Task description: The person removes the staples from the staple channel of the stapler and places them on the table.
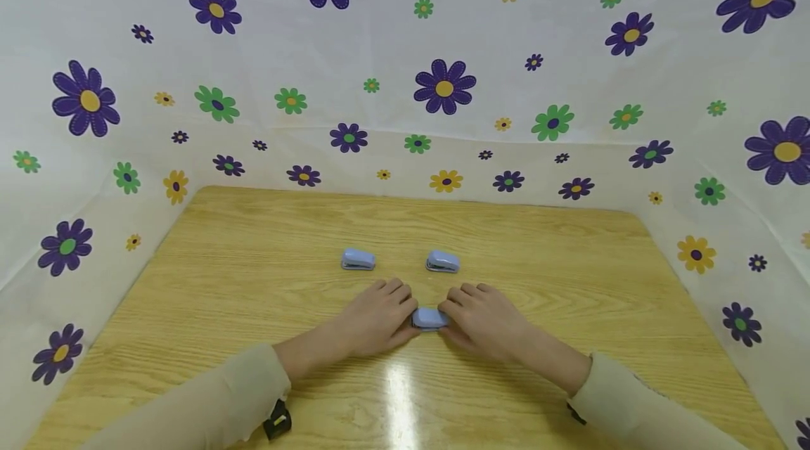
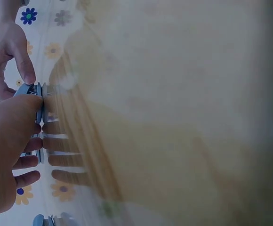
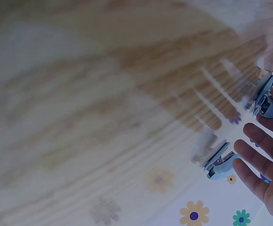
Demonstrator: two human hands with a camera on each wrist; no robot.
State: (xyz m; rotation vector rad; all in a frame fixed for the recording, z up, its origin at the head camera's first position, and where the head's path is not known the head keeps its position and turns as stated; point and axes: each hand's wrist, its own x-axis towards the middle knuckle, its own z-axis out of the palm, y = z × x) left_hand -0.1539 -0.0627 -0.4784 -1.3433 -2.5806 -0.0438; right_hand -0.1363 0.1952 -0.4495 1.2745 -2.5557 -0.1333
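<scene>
Held stapler [image 1: 429, 318] — between both hands [image 1: 382, 318] [image 1: 484, 320]

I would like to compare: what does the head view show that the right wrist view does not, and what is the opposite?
Only the head view: a third stapler, both sleeves, and the backs of the left hand and right hand.
Only the right wrist view: the right hand's palm side, and blurred finger reflections in the table.
Both: the right hand, the held stapler, another stapler, the table and the flowered cloth.
</scene>
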